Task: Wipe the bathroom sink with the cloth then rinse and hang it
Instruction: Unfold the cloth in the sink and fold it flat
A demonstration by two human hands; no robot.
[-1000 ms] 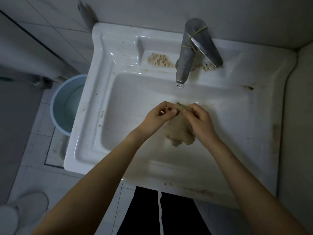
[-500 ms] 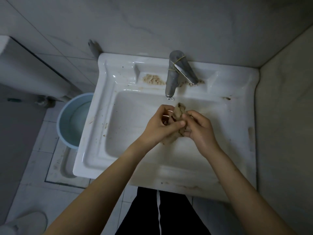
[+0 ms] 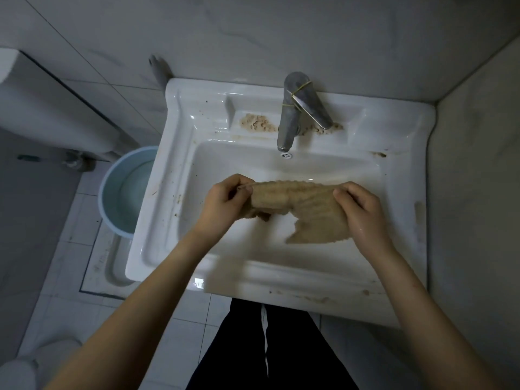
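Seen from the head camera, a person stands at a stained white ceramic bathroom sink, stretching a ragged beige knitted cloth above the basin. The left hand pinches the cloth's top left corner between closed fingers; the right hand clamps the top right corner the same way, so the cloth hangs spread between them. No water can be seen running from the chrome lever tap, where brown grime cakes the ledge. To wipe well, the cloth is probably best folded into a firm pad and pressed first on that crust. A pale blue plastic bucket stands beside the sink.
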